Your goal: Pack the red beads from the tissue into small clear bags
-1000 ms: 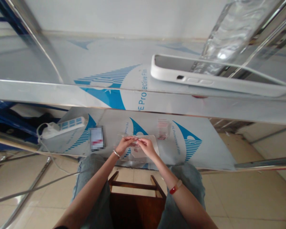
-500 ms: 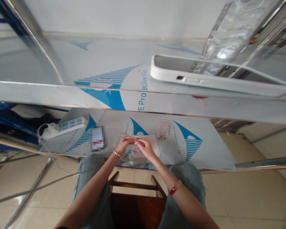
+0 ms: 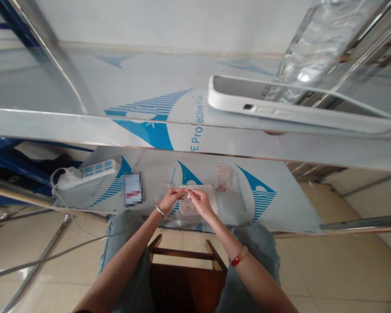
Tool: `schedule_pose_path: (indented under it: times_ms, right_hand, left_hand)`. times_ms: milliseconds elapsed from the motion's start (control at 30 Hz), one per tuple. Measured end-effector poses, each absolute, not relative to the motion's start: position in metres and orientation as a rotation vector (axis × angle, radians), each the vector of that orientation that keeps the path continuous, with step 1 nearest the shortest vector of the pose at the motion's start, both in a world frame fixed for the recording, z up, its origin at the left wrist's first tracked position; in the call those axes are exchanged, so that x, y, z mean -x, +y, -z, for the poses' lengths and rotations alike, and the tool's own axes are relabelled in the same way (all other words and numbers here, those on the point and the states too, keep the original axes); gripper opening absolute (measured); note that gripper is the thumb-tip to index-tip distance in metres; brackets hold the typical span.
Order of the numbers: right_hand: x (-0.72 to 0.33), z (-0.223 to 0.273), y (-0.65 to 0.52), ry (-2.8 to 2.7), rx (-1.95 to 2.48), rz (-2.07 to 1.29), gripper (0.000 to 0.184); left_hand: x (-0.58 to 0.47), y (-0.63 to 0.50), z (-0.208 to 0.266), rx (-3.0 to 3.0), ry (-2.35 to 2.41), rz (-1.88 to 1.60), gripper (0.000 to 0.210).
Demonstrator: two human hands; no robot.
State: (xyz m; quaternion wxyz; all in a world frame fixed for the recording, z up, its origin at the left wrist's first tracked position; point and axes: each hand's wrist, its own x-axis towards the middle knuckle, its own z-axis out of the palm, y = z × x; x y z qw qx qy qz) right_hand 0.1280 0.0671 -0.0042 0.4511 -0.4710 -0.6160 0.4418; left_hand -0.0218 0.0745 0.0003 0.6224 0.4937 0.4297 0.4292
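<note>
My left hand (image 3: pixel 172 199) and my right hand (image 3: pixel 199 201) meet at the fingertips above the lower shelf. Both are closed in a pinch, and whatever sits between the fingers is too small to make out. Beneath them lies a pale, flat tray-like piece (image 3: pixel 209 192), partly covered by my right hand. A clear plastic bag (image 3: pixel 163 190) rests just beyond my left hand. To the right, a clear packet with red stripes (image 3: pixel 223 174) lies flat, with something reddish at its near end.
On the left of the lower shelf (image 3: pixel 286 208) are a blurred-out phone-like device (image 3: pixel 133 189) and a white power strip (image 3: pixel 97 170) with its cable. Above, the upper shelf's edge (image 3: pixel 52 127) crosses the view, carrying a white phone case (image 3: pixel 234 101). A wooden stool (image 3: pixel 187 287) is below.
My hands stay joined at the fingertips, with small finger shifts; the left fingers look slightly straighter and lower. The rest of the scene shifts only slightly with the camera.
</note>
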Motion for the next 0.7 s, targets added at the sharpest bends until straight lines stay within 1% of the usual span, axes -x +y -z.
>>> schedule_pose_path:
  times_ms: [167, 367, 567, 700]
  right_hand:
    - [-0.13, 0.0, 0.068, -1.539, 1.196, -1.07, 0.045]
    - [-0.129, 0.006, 0.071, -1.401, 1.265, -1.261, 0.043]
    - [-0.128, 0.007, 0.075, -1.537, 1.22, -1.141, 0.049]
    - [-0.127, 0.006, 0.074, -1.545, 1.222, -1.217, 0.049]
  left_hand:
    - [0.023, 0.075, -0.001, -1.151, 1.012, -0.999, 0.031]
    - [0.025, 0.076, -0.003, -1.167, 1.07, -1.004, 0.031]
    - [0.032, 0.08, -0.006, -1.159, 1.099, -1.002, 0.029]
    - [0.035, 0.084, -0.002, -1.117, 1.138, -1.034, 0.03]
